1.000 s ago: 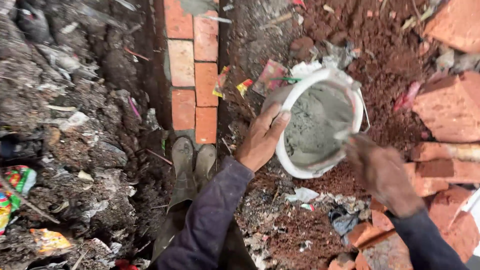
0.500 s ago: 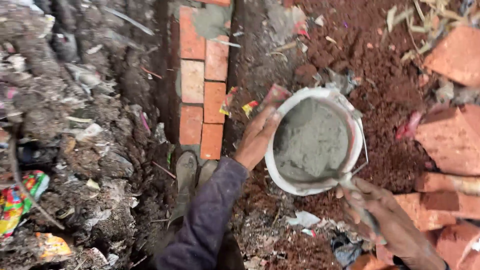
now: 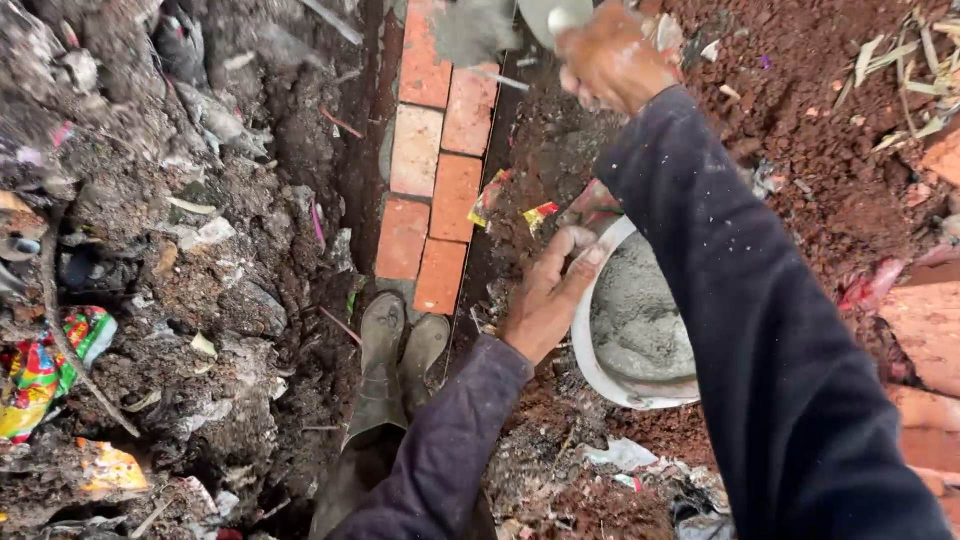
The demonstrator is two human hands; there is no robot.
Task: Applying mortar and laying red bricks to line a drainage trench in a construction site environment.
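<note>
Mortar point(image 3: 470, 30) rides a trowel point(image 3: 550, 15) gripped in the right hand point(image 3: 610, 60) above the brick row's point(image 3: 430, 190) far end; the left hand's point(image 3: 545, 295) fingers clasp the bucket point(image 3: 590, 350) rim nearer.

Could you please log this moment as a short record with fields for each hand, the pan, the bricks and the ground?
left hand: grips the rim of the white pan
right hand: raised over the brick row, holding a trowel loaded with grey mortar
white pan: on red soil, holds grey mortar
brick row: two bricks wide, in a trench
boots: standing in the trench
ground: red soil right, littered dark earth left
</note>
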